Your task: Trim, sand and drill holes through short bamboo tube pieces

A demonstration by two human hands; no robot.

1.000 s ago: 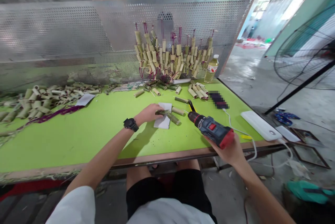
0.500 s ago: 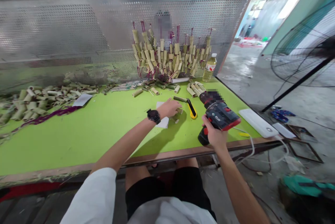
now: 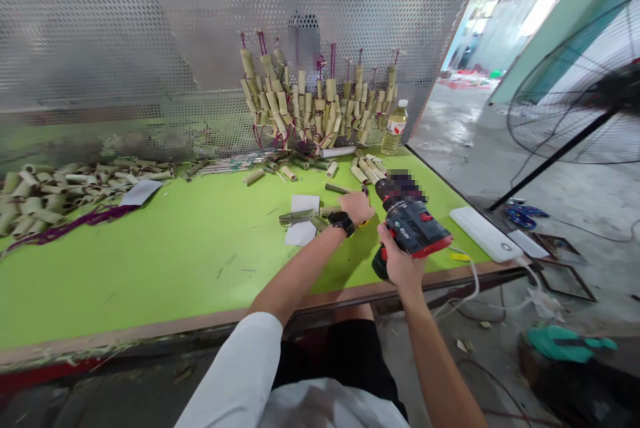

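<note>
Head view: a cordless drill (image 3: 419, 227) is over the right part of the green table (image 3: 170, 275), its chuck pointing away and slightly leftward. The person's right hand (image 3: 404, 268) is curled around the grip, thumb against the drill's side, with the forearm slanting up from the lower right. Left of the drill, the left hand (image 3: 357, 207), its back turned upward, covers most of a yellow cutter (image 3: 364, 223); the fingers are largely hidden, so whether they pinch it cannot be told. That arm reaches up and across from the lower left, a black watch (image 3: 342, 222) at the wrist. Just beside it, bamboo pieces (image 3: 295, 217) lie across white paper (image 3: 300, 235). Farther back, strung bamboo tubes (image 3: 331, 89) stand before a perforated panel (image 3: 210, 55), near a bottle (image 3: 394, 131) of yellowish liquid.
</note>
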